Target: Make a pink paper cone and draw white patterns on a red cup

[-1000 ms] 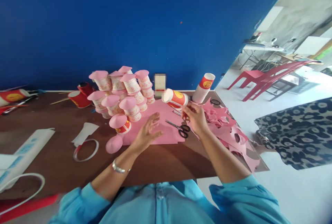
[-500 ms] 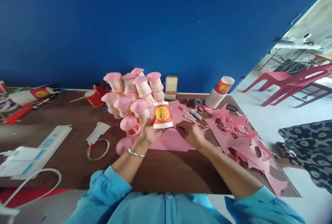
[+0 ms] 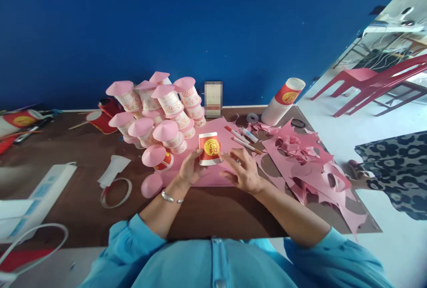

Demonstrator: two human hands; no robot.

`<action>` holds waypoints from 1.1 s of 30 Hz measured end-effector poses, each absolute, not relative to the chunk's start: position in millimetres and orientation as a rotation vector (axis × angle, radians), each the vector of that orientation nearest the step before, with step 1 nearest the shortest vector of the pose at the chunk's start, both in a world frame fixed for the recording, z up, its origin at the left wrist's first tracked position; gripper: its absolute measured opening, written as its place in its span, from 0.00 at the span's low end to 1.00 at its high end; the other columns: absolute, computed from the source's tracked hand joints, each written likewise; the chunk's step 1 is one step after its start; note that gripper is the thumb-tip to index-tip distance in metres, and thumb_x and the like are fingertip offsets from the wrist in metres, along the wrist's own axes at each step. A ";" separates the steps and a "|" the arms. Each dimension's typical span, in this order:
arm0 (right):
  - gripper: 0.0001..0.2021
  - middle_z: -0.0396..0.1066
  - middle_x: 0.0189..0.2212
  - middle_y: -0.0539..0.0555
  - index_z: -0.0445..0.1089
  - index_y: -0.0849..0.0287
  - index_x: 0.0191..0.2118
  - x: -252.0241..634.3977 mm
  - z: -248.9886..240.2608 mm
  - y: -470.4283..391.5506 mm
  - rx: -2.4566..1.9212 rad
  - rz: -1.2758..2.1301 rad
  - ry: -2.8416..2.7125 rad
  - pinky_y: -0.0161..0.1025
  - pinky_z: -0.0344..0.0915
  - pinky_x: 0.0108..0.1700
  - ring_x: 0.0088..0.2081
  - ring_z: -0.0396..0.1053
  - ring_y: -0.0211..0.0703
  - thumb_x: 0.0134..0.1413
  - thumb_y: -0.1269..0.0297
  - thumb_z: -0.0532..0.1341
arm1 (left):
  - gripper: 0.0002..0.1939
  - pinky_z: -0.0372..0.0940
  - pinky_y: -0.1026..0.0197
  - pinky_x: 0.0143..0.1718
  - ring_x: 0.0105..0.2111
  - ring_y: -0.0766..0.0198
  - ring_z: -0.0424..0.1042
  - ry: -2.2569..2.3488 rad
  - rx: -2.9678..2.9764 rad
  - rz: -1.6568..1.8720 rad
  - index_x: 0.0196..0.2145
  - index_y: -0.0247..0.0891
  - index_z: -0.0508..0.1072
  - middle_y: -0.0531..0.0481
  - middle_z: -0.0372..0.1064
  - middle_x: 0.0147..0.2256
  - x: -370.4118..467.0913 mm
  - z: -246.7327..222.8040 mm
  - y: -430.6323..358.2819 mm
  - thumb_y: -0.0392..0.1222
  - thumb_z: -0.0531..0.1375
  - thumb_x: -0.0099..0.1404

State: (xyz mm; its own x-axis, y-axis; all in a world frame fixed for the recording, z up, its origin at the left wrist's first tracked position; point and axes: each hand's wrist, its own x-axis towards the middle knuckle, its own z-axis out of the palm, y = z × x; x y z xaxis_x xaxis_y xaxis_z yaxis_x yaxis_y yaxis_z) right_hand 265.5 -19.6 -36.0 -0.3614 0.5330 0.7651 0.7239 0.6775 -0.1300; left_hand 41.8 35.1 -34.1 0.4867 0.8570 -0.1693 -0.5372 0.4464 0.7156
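Note:
A red and white paper cup (image 3: pixel 209 149) with a yellow emblem is held upside down, wide rim low, over pink paper (image 3: pixel 213 178). My left hand (image 3: pixel 192 169) grips its left side. At its lower right edge, my right hand (image 3: pixel 243 169) has its fingers spread, the fingertips close to the cup. Whether they touch it I cannot make out. To the left stand several patterned cups (image 3: pixel 171 103) with pink cone tops. A red cup with a pink cone (image 3: pixel 154 155) is nearest my left hand, and a loose pink cone (image 3: pixel 151 185) lies below it.
Pens (image 3: pixel 242 142) and a glue tube (image 3: pixel 249 135) lie right of centre. Pink scraps (image 3: pixel 300 159) cover the right side, before a tall cup stack (image 3: pixel 283 103) and a tape roll (image 3: pixel 252 118). Leftward are a white cable tie loop (image 3: pixel 116 194), a power strip (image 3: pixel 43 199) and red cups (image 3: pixel 102 121).
The view has shifted, so the cone-topped cups appear further left. My right hand has opened its fingers and turned towards the cup, which has tilted slightly in my left hand.

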 end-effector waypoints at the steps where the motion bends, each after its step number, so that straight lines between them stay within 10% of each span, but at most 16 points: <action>1: 0.28 0.78 0.49 0.62 0.67 0.55 0.76 260.9 -35.4 -21.6 -0.949 -0.313 -2.085 0.43 0.77 0.46 0.46 0.78 0.51 0.81 0.48 0.59 | 0.31 0.76 0.42 0.64 0.60 0.38 0.82 0.579 0.671 0.908 0.56 0.34 0.81 0.37 0.86 0.53 42.6 -34.4 33.2 0.57 0.76 0.62; 9: 0.16 0.80 0.46 0.60 0.78 0.57 0.64 265.5 -42.5 -12.0 -0.957 -0.188 -2.126 0.43 0.77 0.49 0.46 0.79 0.48 0.81 0.58 0.62 | 0.34 0.80 0.43 0.56 0.53 0.40 0.86 0.663 0.798 0.878 0.59 0.37 0.80 0.41 0.87 0.45 42.8 -42.3 33.7 0.54 0.79 0.59; 22: 0.17 0.80 0.52 0.68 0.84 0.58 0.47 312.1 -32.8 22.6 -2.181 -0.037 -2.108 0.44 0.73 0.40 0.53 0.76 0.59 0.75 0.72 0.55 | 0.29 0.77 0.56 0.44 0.44 0.55 0.81 0.821 0.910 1.029 0.54 0.42 0.79 0.48 0.82 0.45 45.6 -58.2 39.6 0.54 0.77 0.60; 33: 0.13 0.82 0.37 0.57 0.74 0.55 0.57 311.9 -49.6 17.4 -1.737 0.232 -1.807 0.43 0.70 0.40 0.37 0.78 0.53 0.72 0.62 0.60 | 0.33 0.75 0.43 0.63 0.62 0.43 0.78 0.893 1.285 0.942 0.64 0.42 0.74 0.39 0.78 0.62 48.3 -62.3 43.5 0.60 0.73 0.69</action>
State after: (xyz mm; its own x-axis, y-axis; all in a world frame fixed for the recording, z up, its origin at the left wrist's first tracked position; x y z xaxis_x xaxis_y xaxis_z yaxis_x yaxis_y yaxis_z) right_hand 311.9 17.4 -49.6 0.0510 0.9512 0.3044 0.8435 0.1222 -0.5231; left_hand 48.3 43.5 -62.3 0.3668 0.9301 -0.0181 -0.0678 0.0462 0.9966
